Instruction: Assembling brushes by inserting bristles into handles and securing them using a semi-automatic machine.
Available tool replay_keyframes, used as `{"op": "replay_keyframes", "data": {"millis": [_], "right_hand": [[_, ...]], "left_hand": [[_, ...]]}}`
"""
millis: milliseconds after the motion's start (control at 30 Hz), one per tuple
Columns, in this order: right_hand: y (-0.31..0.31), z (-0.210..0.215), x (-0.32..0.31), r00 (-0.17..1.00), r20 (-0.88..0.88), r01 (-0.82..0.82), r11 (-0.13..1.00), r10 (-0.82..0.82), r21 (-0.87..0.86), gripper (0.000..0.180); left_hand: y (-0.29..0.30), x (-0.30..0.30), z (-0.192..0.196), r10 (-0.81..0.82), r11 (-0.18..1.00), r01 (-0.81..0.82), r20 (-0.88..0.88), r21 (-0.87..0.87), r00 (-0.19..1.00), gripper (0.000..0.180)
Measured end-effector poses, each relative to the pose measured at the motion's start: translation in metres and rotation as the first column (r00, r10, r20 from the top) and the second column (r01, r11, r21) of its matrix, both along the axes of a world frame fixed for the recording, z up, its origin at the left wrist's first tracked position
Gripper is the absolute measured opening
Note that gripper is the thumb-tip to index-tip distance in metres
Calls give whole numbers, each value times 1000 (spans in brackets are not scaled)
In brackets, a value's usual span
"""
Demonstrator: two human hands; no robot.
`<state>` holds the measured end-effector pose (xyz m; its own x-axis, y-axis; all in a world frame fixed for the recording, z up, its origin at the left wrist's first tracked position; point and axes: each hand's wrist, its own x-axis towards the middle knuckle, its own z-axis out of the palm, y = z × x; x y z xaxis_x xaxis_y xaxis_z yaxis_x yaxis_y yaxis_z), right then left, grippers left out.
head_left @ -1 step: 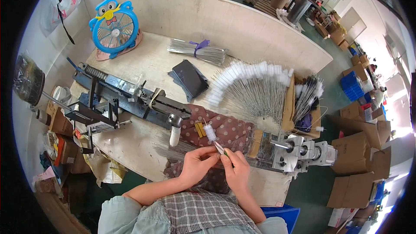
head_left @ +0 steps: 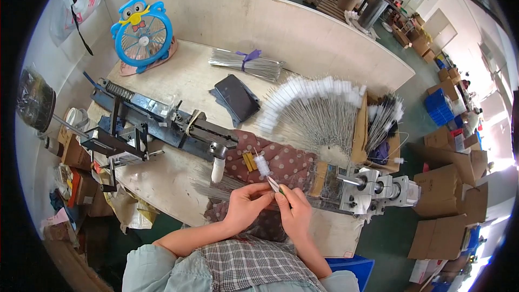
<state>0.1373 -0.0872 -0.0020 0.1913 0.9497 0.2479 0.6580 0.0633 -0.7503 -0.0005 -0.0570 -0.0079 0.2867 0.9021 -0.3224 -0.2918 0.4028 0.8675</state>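
My left hand (head_left: 246, 207) is closed in a pinch just left of my right hand, fingertips nearly meeting. Between them rises a small wire brush with white bristles (head_left: 261, 166); its stem runs down to my left fingertips, where the fingers partly hide it. My right hand (head_left: 294, 214) is closed round a small pointed metal cutting tool, apparently scissors (head_left: 274, 184), with a bit of green at its handle. The blades point up at the base of the bristles. Beneath lies a brown polka-dot cloth (head_left: 293, 160), with a yellow block (head_left: 250, 161) beside the brush.
A metal bench fixture (head_left: 181, 125) with a white-handled lever (head_left: 218, 170) stands left; a metal spindle unit (head_left: 373, 190) stands right. Finished-looking white brushes (head_left: 316, 105) fan out behind. Further back are a bundle of wires (head_left: 246, 65), a dark phone (head_left: 237, 98) and a blue fan (head_left: 143, 38).
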Motion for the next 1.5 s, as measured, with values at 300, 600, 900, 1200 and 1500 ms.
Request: {"op": "replay_keyframes", "data": {"millis": [300, 600, 900, 1200, 1500], "right_hand": [[3, 1, 0, 1000, -25, -11, 1000, 10, -27, 29], [4, 2, -2, 997, -68, -28, 997, 23, -69, 30], [5, 2, 0, 994, -109, -33, 993, 21, -111, 33], [3, 4, -2, 996, -89, -36, 995, 28, -91, 29], [4, -2, -2, 998, -64, -21, 1000, 20, -11, 30]], "left_hand": [[0, 2, 1, 5, 1000, -4, 35, -27, 999, 27], [0, 1, 5, 32, 999, -32, -23, 9, 999, 27], [0, 0, 7, 43, 999, -43, -41, 11, 998, 26], [1, 0, 0, 55, 998, -55, 18, -21, 998, 26], [1, 2, 0, 69, 997, -68, 19, -33, 997, 26]]}}
